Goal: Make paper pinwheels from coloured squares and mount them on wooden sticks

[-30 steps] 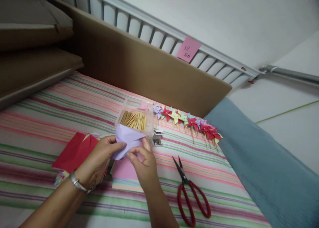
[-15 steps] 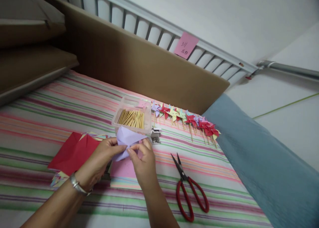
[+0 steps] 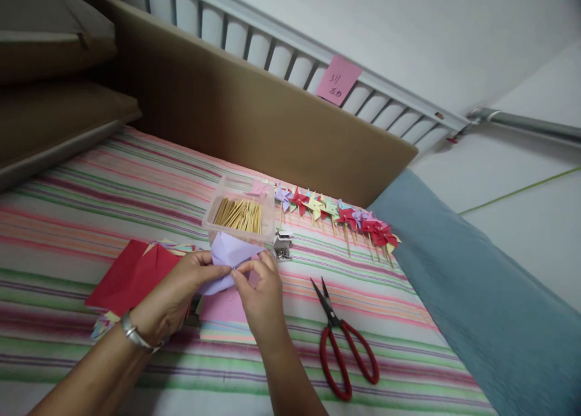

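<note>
Left hand [image 3: 181, 287] and right hand [image 3: 262, 295] pinched purple paper [image 3: 230, 250], red-handled scissors [image 3: 334, 321] lay nearby, a stick-filled box [image 3: 269, 222] stood just beyond.

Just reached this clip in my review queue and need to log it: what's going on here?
A person's left hand grips a bent purple sheet while the right hand pinches it near its middle. Just beyond is a clear box of thin sticks, with paper pinwheels lined up to its right. Red-handled scissors lie open to the right of the hands; red paper lies to the left, on the striped cloth.
</note>
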`<state>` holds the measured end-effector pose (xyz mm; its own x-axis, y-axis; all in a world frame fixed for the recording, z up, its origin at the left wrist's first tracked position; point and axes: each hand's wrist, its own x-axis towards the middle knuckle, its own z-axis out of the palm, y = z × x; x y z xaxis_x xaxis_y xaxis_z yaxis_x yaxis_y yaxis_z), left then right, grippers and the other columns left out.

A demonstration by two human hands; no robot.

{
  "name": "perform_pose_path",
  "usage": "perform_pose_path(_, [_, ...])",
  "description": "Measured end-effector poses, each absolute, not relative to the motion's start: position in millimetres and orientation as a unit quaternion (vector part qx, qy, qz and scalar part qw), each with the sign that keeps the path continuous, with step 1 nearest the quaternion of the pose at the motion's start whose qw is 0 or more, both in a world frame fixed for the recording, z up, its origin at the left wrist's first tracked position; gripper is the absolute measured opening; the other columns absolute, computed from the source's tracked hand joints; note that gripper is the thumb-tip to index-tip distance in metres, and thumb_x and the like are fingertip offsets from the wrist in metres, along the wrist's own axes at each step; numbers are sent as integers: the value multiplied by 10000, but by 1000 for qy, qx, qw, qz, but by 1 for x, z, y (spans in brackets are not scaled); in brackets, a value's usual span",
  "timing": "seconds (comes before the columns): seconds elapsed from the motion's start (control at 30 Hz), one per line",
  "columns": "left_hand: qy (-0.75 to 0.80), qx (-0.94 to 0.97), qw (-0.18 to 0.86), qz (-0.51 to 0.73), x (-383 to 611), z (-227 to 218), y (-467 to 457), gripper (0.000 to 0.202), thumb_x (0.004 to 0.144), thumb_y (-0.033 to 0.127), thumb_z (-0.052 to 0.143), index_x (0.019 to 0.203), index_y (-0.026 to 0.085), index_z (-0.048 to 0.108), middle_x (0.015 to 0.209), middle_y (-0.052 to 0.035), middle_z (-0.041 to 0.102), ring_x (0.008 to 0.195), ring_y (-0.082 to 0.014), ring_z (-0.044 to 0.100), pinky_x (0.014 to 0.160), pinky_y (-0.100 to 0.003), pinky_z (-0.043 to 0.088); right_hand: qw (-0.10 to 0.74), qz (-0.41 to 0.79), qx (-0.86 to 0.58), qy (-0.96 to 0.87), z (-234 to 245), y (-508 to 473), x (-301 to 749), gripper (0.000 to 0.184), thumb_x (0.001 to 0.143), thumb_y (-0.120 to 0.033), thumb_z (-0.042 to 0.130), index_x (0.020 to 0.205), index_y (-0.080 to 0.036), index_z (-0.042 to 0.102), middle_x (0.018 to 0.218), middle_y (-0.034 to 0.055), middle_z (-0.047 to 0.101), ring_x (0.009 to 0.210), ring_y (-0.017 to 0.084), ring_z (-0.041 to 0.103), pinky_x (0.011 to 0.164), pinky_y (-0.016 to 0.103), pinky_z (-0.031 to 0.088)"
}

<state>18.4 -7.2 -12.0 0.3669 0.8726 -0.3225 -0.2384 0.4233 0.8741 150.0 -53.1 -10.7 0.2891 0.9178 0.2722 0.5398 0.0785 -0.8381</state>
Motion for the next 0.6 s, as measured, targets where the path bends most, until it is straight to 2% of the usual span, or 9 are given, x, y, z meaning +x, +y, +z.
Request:
perform_pose_path(0.2, [432,377,738,356,15,-11,-5,201,493,263,838,616,152,723,581,-8,648,517,-109,511,509,-208,374,478,225,-641,-557,-12,-53,151,123,728,-114,693,646,-187,638,984,71,580,1151,270,490,1038,427,320])
perform_pose_path(0.27, [428,372,743,355,15,-10,-4,213,484,256,843,635,159,729,611,-11,664,536,-112,527,521,-208,387,479,225,-638,-559,-12,-54,151,116,736,-117,684,654,-185,639,1006,76,586,1154,269,492,1040,428,315])
perform_pose_path(0.47, [421,376,749,346,15,-12,-3,199,483,253,846,614,158,730,589,-13,665,528,-113,528,522,-208,392,478,213,-638,-565,-11,-55,151,138,738,-119,679,639,-190,615,895,50,578,1052,252,535,996,411,359])
perform_pose_path(0.6, [407,393,746,352,14,-17,-3,180,519,255,828,656,171,746,648,-26,699,584,-133,568,582,-226,425,470,212,-651,-557,-11,-55,150,143,730,-130,679,624,-198,612,906,51,591,1058,252,536,963,388,390])
